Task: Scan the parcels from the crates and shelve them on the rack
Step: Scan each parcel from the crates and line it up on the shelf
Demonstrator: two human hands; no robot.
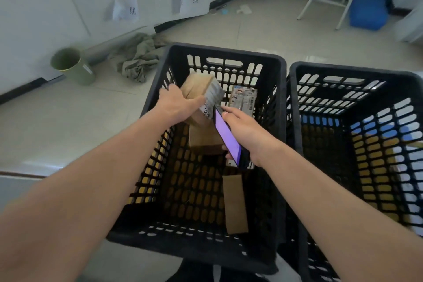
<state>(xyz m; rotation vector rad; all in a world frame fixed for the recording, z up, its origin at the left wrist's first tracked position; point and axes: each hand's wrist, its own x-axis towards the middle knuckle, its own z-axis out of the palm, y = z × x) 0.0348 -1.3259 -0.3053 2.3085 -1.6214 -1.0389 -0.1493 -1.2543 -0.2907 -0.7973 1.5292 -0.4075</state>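
While left hand [177, 103] grips a parcel [201, 89] and right hand [246, 130] holds the phone [226, 137], a second black crate [357, 135] sits right beside this crate [224, 55], with a green bin [73, 66] off left.

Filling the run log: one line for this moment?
left hand holds parcel | right hand holds phone at label | over left crate

Soft, even daylight, cool and a bit washed out. Glare streaks the floor tiles [270, 50] far right. Wide-angle bending at the edges. The lifted parcel [201, 89] smears, probably motion blur.
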